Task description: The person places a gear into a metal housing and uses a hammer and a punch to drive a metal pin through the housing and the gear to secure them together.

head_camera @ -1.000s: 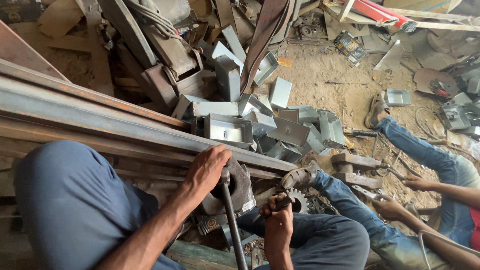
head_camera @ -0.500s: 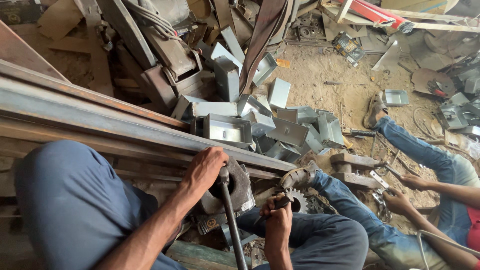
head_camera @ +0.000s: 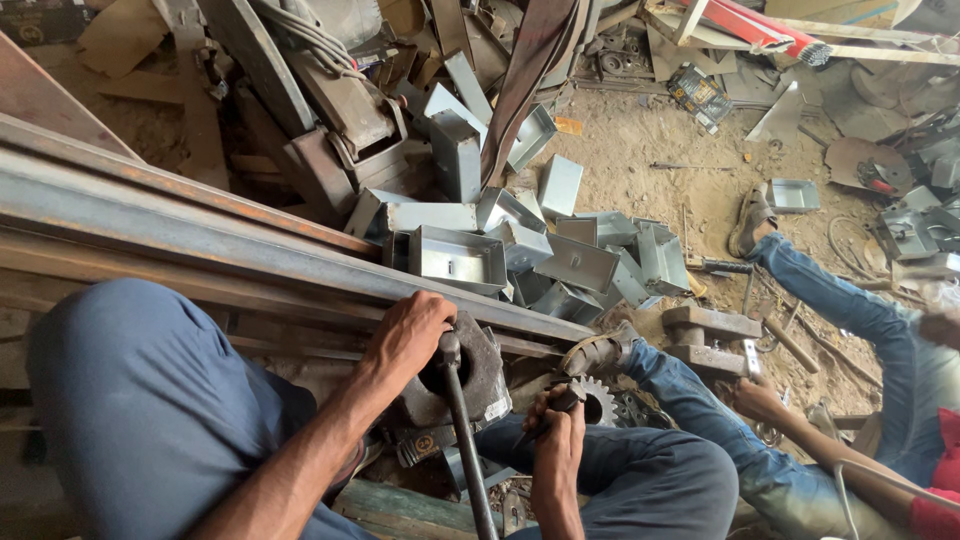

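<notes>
My left hand (head_camera: 408, 335) rests on a heavy rusty metal block with a round hole (head_camera: 478, 378), which sits against a long steel beam (head_camera: 200, 235). A dark steel rod (head_camera: 465, 440) stands up out of the block's hole, right beside my left hand's fingers. My right hand (head_camera: 556, 432) is closed around a small dark tool (head_camera: 560, 402), just right of the rod. My knees in blue trousers (head_camera: 130, 400) frame both hands.
A pile of several grey sheet-metal boxes (head_camera: 560, 255) lies beyond the beam. A toothed gear (head_camera: 598, 400) lies by my right hand. Another person in jeans (head_camera: 860, 320) sits at the right, a hand (head_camera: 760, 400) near a metal block (head_camera: 705, 335). Scrap covers the sandy floor.
The other person's hand at the right has shifted slightly nearer to my knee. My own hands have barely moved.
</notes>
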